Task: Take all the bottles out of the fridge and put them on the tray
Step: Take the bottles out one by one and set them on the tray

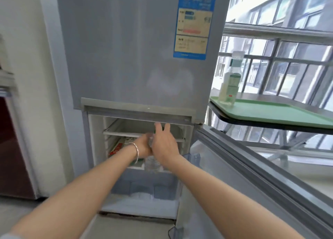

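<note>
The grey fridge (pixel 137 62) stands ahead with its lower door (pixel 252 166) swung open to the right. Both my hands reach into the lower compartment. My left hand (pixel 143 146) is closed around a clear plastic bottle (pixel 152 164) at the middle shelf; the bottle's lower part shows below the hand. My right hand (pixel 164 143) sits just right of it with fingers spread, touching or nearly touching the bottle's top. A green tray (pixel 281 112) lies on a table to the right. One clear bottle with a green label (pixel 230 80) stands upright on the tray's near left corner.
A white wire shelf (pixel 122 132) sits above a red and white package (pixel 119 145) inside the fridge. A frosty drawer (pixel 144 186) fills the bottom. A dark red cabinet (pixel 12 148) stands at the left. Window railings (pixel 281 66) run behind the tray.
</note>
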`<state>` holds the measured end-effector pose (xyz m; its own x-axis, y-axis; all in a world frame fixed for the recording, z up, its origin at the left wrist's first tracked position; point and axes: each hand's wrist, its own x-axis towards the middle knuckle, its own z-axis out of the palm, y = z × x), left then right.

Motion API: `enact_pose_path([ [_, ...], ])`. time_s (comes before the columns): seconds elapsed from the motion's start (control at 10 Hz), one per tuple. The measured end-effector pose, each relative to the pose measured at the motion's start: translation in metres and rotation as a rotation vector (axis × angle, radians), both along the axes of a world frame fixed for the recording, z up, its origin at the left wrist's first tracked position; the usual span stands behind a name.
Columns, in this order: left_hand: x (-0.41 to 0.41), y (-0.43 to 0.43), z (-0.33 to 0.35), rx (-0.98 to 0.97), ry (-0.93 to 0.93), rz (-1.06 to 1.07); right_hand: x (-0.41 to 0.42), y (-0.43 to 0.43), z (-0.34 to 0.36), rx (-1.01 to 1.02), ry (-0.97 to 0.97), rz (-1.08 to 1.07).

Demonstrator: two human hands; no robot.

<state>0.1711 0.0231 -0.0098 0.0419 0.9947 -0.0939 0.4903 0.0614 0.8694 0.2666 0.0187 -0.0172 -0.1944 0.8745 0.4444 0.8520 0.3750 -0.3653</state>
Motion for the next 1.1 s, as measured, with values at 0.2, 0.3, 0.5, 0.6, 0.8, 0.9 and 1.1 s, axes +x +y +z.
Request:
enact_pose_path([
  [0.2,-0.002,-0.036,0.067,0.189,0.353,-0.002,0.037,-0.041,0.078,0.111,0.106,0.133],
  [0.3,0.007,-0.062,0.108,0.263,0.207,0.012,0.068,-0.056,0.098,0.103,0.224,0.148],
  [0.5,0.053,-0.067,0.184,0.538,0.065,0.049,0.114,-0.063,0.094,-0.051,0.332,0.266],
  [0.6,0.088,-0.061,0.208,0.662,0.012,0.005,0.131,-0.053,0.105,-0.004,0.469,0.176],
  [0.8,0.166,-0.027,0.223,0.677,-0.14,-0.106,0.19,-0.016,0.147,0.186,0.478,-0.122],
  [0.9,0.202,0.004,0.204,0.473,-0.131,-0.143,0.218,0.006,0.158,0.117,0.492,-0.262],
  [1.1,0.266,0.073,0.167,0.351,-0.099,-0.321,0.272,0.067,0.158,-0.035,0.437,-0.432],
])
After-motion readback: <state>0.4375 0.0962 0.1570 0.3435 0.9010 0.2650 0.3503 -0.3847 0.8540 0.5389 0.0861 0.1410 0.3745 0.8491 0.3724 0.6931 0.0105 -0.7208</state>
